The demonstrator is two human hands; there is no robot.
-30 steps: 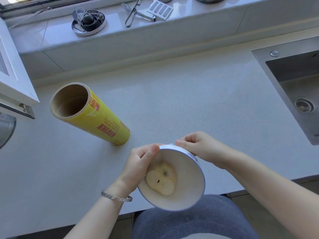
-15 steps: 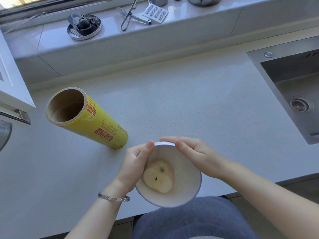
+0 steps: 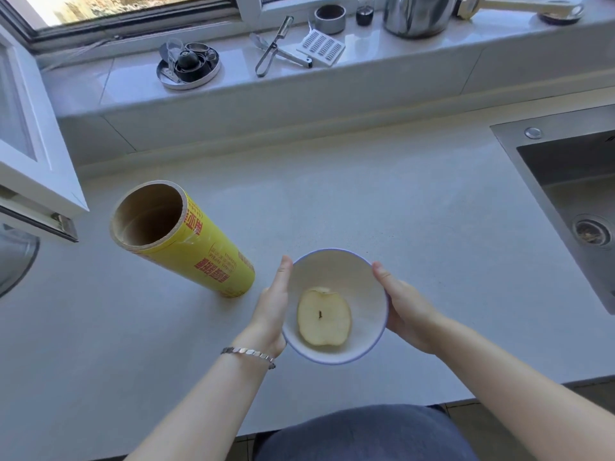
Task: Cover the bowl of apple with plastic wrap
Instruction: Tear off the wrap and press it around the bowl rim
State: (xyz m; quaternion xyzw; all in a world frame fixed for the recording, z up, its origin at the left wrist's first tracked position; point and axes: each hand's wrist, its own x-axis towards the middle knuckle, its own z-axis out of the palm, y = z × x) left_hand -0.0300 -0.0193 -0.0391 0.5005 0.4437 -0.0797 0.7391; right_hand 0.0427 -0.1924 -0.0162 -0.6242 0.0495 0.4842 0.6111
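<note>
The bowl (image 3: 346, 277), white with a blue rim, is near the front edge of the counter (image 3: 366, 194), with half an apple (image 3: 324, 317) inside, cut side up. The left hand (image 3: 273, 306) and right hand (image 3: 407, 309) grasp its two sides. A yellow roll of plastic wrap (image 3: 203, 251) lies on its side to the left, apart from the bowl.

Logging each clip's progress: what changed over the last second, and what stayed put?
Both hands slid from the far rim of the bowl to its sides; left hand and right hand now cup it. The apple half stays inside; the plastic wrap roll still lies on the counter.
</note>
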